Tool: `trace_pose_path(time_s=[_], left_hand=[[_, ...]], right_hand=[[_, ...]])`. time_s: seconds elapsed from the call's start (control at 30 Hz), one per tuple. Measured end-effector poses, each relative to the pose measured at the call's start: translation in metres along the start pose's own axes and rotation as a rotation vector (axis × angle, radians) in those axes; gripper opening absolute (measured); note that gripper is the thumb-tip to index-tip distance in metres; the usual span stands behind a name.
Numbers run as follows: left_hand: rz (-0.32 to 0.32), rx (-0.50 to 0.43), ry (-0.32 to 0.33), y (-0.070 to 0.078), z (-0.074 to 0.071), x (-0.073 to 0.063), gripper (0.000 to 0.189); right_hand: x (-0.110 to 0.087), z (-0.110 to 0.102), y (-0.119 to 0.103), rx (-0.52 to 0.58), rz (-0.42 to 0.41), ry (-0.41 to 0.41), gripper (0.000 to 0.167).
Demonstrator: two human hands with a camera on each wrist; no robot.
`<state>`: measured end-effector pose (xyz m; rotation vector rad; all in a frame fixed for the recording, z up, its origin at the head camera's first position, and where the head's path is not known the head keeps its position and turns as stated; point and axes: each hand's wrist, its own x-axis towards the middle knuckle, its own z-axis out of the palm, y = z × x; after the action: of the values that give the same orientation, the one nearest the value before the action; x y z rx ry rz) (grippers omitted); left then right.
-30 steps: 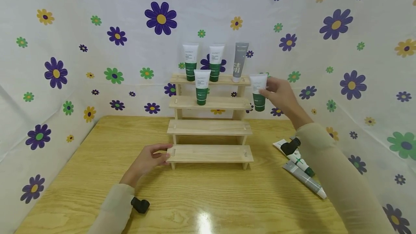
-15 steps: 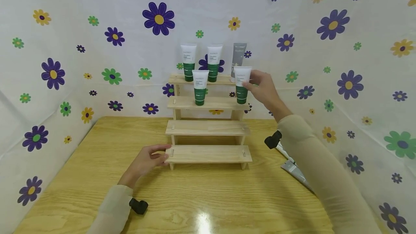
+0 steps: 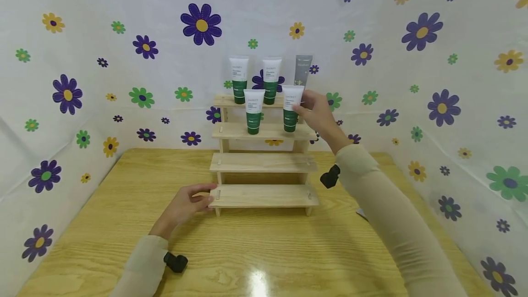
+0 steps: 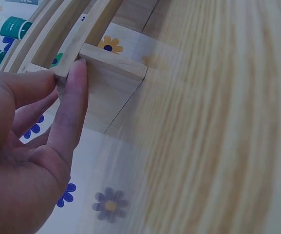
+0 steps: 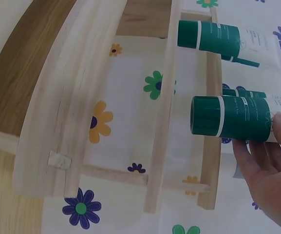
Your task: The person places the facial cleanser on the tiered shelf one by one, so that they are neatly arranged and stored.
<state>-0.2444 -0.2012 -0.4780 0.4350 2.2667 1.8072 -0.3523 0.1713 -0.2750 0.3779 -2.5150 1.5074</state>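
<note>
A stepped wooden display rack [image 3: 264, 163] stands on the table, with its left end pinched between thumb and fingers of my left hand [image 3: 184, 206] at the lowest shelf [image 3: 264, 195]. My right hand [image 3: 317, 111] grips a white-and-green squeeze tube [image 3: 290, 109] by its upper part, cap down. In the right wrist view, a small gap shows between its green cap [image 5: 206, 116] and the second shelf from the top [image 5: 162, 117]. Left of it, a matching tube [image 3: 253, 111] stands on that shelf. Two more white-and-green tubes [image 3: 239, 79] [image 3: 271, 80] and a grey tube [image 3: 303, 70], partly hidden, stand on the top shelf.
On the wooden table [image 3: 255, 246], the corner of a grey tube [image 3: 362, 214] shows beside my right sleeve [image 3: 392, 210], which hides the rest. A flower-patterned cloth [image 3: 165, 81] hangs behind the rack and along both sides.
My right hand has carried the tube leftward from beyond the rack's right end to over the second shelf from the top. My left hand has kept its grip on the rack.
</note>
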Motion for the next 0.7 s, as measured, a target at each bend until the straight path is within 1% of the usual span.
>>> trace_pose_path(time_s=[0.17,0.47,0.7], left_hand=[[-0.015,0.012,0.014,0.003,0.0,0.0,0.048],[-0.006,0.013,0.01,0.004,0.0,-0.001,0.048],[0.002,0.006,0.0,0.001,0.0,0.0,0.048]], right_hand=[[0.005,0.01,0.0,0.004,-0.009,-0.007,0.043],[0.008,0.022,0.001,0.005,-0.021,0.001,0.04],[0.01,0.024,0.005,0.004,0.003,0.011,0.041]])
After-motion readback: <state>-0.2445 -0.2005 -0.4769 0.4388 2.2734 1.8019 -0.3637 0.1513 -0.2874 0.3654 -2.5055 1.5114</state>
